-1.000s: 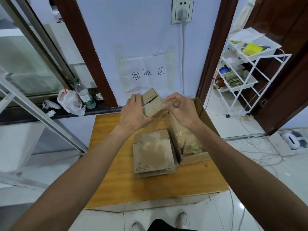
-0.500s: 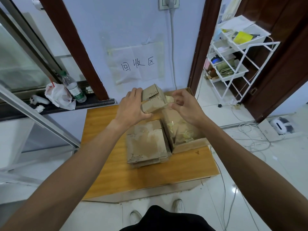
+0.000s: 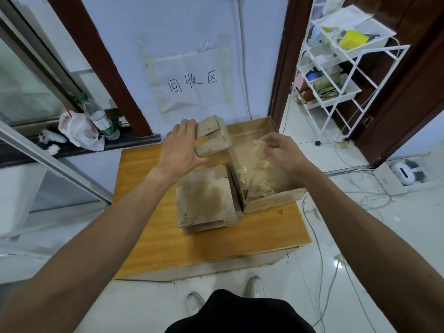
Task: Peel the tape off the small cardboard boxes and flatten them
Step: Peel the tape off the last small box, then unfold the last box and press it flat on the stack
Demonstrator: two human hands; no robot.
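Head view: the left hand (image 3: 180,150) clamps the small box (image 3: 212,135) (thumb beneath); the right hand (image 3: 280,150) pinches crumpled tape (image 3: 259,146) over the open carton (image 3: 271,200).

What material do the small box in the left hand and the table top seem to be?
The small box looks like brown corrugated cardboard, matte: fluted edges show on its flap. The table top seems wood or a wood-look laminate, orange-brown with a faint grain and a slight sheen; which one cannot be told.
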